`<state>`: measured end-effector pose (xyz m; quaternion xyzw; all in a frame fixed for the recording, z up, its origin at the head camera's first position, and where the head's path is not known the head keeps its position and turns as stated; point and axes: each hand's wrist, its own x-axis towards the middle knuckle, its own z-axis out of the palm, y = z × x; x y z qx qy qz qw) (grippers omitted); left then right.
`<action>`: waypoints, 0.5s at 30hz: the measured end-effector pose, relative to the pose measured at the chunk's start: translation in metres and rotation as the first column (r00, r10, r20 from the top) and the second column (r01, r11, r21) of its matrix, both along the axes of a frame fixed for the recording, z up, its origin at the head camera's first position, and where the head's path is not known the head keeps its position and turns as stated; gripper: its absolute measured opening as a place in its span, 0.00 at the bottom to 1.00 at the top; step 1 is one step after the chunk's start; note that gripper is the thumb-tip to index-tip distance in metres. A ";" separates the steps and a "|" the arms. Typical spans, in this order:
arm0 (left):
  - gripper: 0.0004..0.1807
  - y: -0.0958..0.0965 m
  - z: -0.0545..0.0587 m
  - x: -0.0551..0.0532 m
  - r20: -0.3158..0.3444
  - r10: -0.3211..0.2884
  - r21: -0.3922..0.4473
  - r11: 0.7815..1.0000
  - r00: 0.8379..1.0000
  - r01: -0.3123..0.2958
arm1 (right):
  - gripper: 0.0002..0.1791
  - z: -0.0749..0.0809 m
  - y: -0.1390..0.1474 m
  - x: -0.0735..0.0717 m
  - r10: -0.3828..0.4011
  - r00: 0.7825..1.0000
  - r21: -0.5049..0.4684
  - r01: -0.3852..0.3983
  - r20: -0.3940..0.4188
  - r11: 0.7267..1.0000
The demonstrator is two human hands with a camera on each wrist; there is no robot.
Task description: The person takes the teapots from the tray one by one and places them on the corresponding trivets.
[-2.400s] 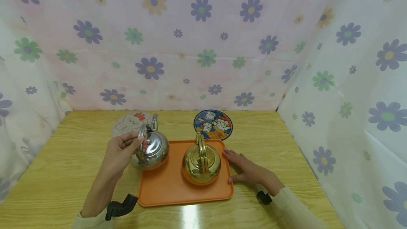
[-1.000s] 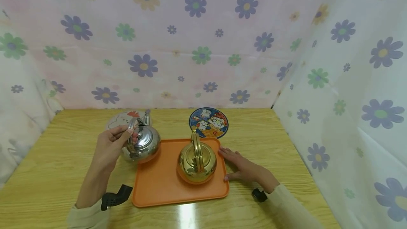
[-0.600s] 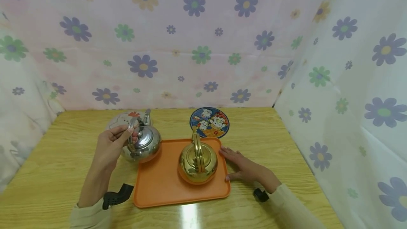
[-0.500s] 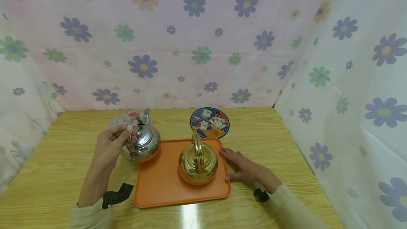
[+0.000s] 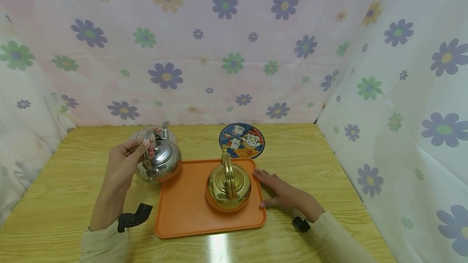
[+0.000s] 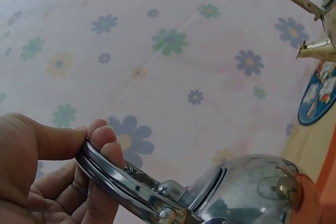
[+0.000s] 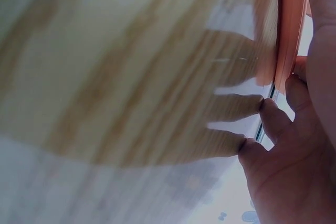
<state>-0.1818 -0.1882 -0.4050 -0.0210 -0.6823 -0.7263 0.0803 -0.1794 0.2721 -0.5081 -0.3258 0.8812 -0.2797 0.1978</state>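
My left hand [image 5: 122, 163] pinches the arched handle of a silver kettle [image 5: 169, 169] between thumb and fingers. In the left wrist view the thumb presses the handle's top, with the kettle [image 6: 252, 190] tilted beyond it. From the head, the kettle overlaps the back-left corner of an orange tray [image 5: 183, 214]; its base is hidden, and its height cannot be told. A gold kettle [image 5: 217, 196] stands upright on the tray's right half. My right hand [image 5: 285, 194] rests on the table with fingers spread, fingertips at the tray's right edge; its palm shows in the right wrist view [image 7: 294, 171].
A pale round mat with a rabbit picture [image 5: 139, 134] lies at the back left, mostly covered by the silver kettle and hand. Behind the gold kettle lies a blue cartoon mat [image 5: 252, 141]. Flowered cloth [image 5: 234, 44] walls the wooden table [image 5: 300, 153] in.
Held in my left hand, the silver kettle has shifted left and back, covering more of the rabbit mat. The head view has turned slightly. My right hand, tray and gold kettle stay put.
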 end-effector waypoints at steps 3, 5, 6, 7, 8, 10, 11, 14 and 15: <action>0.08 -0.002 0.000 -0.002 -0.007 0.009 -0.003 1.000 1.000 -0.009 | 0.53 0.000 -0.001 0.000 0.005 1.000 -0.016 -0.005 -0.007 1.000; 0.07 -0.003 0.000 -0.003 -0.003 0.014 -0.015 1.000 1.000 -0.014 | 0.53 0.001 -0.001 -0.001 0.002 1.000 -0.019 -0.003 -0.009 1.000; 0.06 -0.004 -0.001 -0.004 -0.001 0.017 -0.021 1.000 1.000 -0.017 | 0.53 0.001 -0.001 0.000 0.001 1.000 -0.021 -0.002 -0.009 1.000; 0.05 -0.004 -0.001 -0.004 0.003 0.019 -0.021 1.000 1.000 -0.019 | 0.53 0.001 -0.002 0.000 0.001 1.000 -0.023 -0.001 -0.011 1.000; 0.04 -0.005 -0.001 -0.005 0.004 0.021 -0.027 0.999 1.000 -0.021 | 0.53 0.001 -0.002 0.000 -0.001 1.000 -0.024 0.001 -0.010 1.000; 0.08 -0.005 -0.001 -0.007 0.006 0.019 -0.030 0.999 1.000 -0.019 | 0.53 0.002 -0.001 0.000 -0.003 1.000 -0.022 0.003 -0.007 1.000; 0.12 -0.005 -0.001 -0.007 0.007 0.017 -0.030 0.999 1.000 -0.017 | 0.53 0.002 -0.001 0.000 -0.005 1.000 -0.021 0.005 -0.005 1.000; 0.24 -0.006 0.000 -0.009 0.018 0.014 -0.035 0.999 1.000 -0.014 | 0.53 0.002 -0.001 0.001 -0.007 1.000 -0.019 0.007 -0.004 1.000; 0.26 -0.006 0.000 -0.009 0.023 0.013 -0.036 0.999 1.000 -0.012 | 0.53 0.002 -0.001 0.001 -0.008 1.000 -0.021 0.008 -0.004 1.000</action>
